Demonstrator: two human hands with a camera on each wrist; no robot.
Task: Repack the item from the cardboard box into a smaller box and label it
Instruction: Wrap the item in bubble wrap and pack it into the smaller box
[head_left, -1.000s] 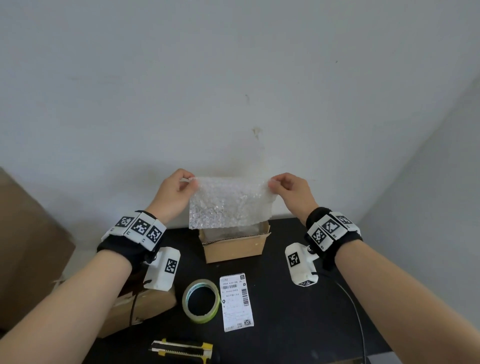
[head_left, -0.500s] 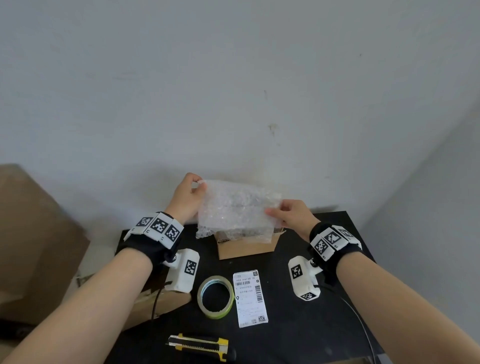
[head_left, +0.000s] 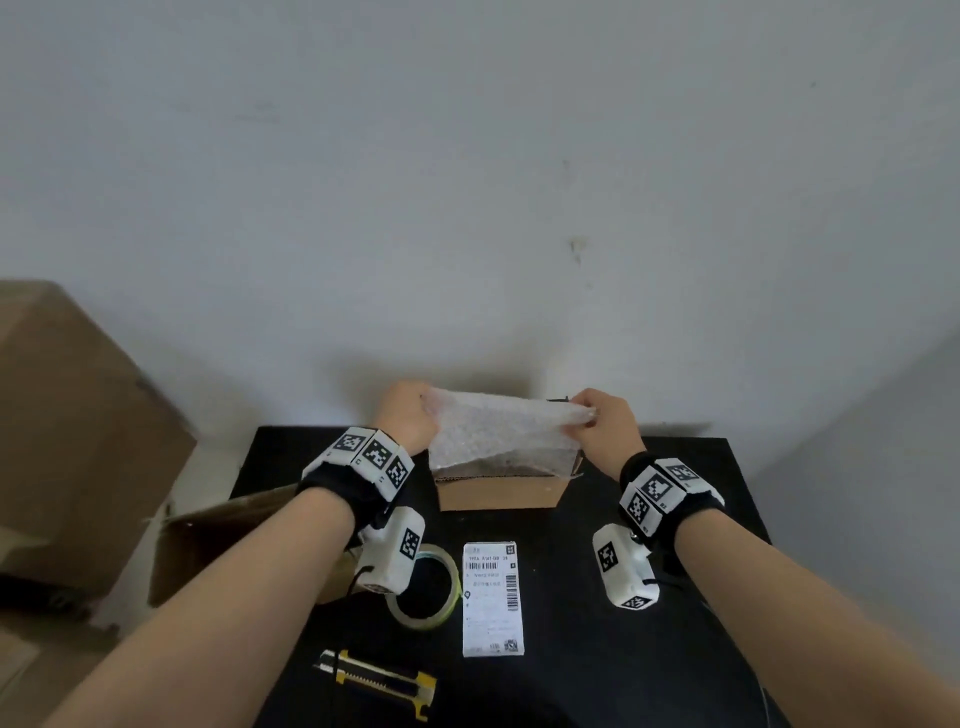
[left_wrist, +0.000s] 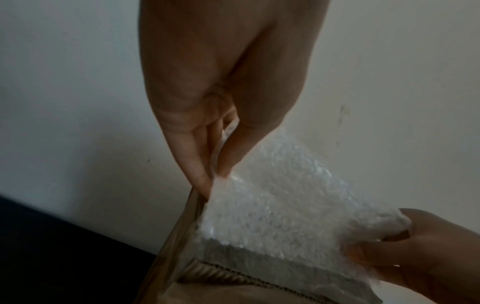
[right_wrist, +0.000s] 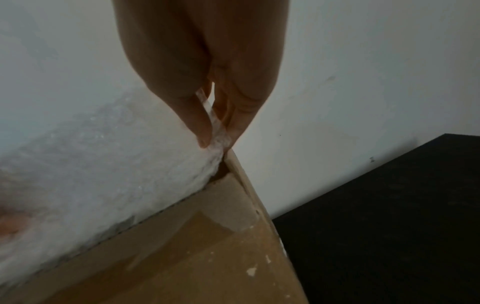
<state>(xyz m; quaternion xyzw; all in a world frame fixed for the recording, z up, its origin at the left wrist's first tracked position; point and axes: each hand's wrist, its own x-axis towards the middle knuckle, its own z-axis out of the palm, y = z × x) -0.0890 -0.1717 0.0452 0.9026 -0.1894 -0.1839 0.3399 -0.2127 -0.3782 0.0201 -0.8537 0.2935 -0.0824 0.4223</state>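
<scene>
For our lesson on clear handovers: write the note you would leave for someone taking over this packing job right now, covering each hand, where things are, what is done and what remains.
Left hand: pinches the left edge of the clear bubble-wrap sheet.
Right hand: pinches its right edge.
The sheet hangs stretched between both hands over the small open brown cardboard box at the back of the black table, its lower edge at the box's opening.
Nearer on the table: roll of clear tape, white printed shipping label, yellow-and-black utility knife.
Done: small box opened.
Left: lower the wrap in, close the box, tape it, stick on the label. What lies inside cannot be seen.
</scene>
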